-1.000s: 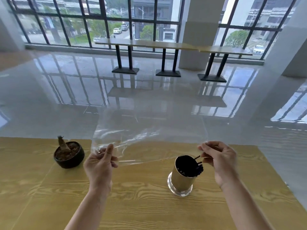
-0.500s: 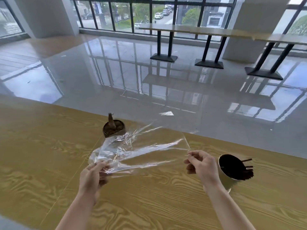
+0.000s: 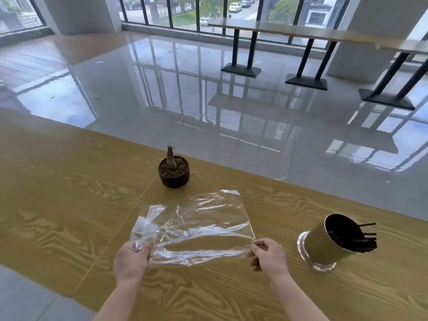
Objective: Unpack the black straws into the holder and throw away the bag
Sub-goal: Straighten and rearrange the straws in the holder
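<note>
1. Both ends of the clear bag [image 3: 194,225] are held, so it spreads flat over the table [image 3: 58,193] near the front edge. I cannot tell whether its far side rests on the wood.
2. Leftmost, my left hand [image 3: 130,262] grips the bag's crumpled left end, with thumb and fingers curled round a bunch of film.
3. Behind it, toward the far edge, a small dark plant pot [image 3: 174,172] stands just clear of the bag.
4. The bag looks empty and wrinkled. I judge it nearly weightless, limp and slick, likely to billow or slip from a corner hold, so it is better gathered into one fist.
5. My right hand [image 3: 268,257], well apart from the left, pinches the bag's near right corner between thumb and fingertips.
6. Further right, the holder [image 3: 328,244] stands near that hand without touching it, and the black straws [image 3: 361,239] lean out over its right rim.
7. Unpacking looks done and only the bag's disposal remains. No bin is in view.
</note>
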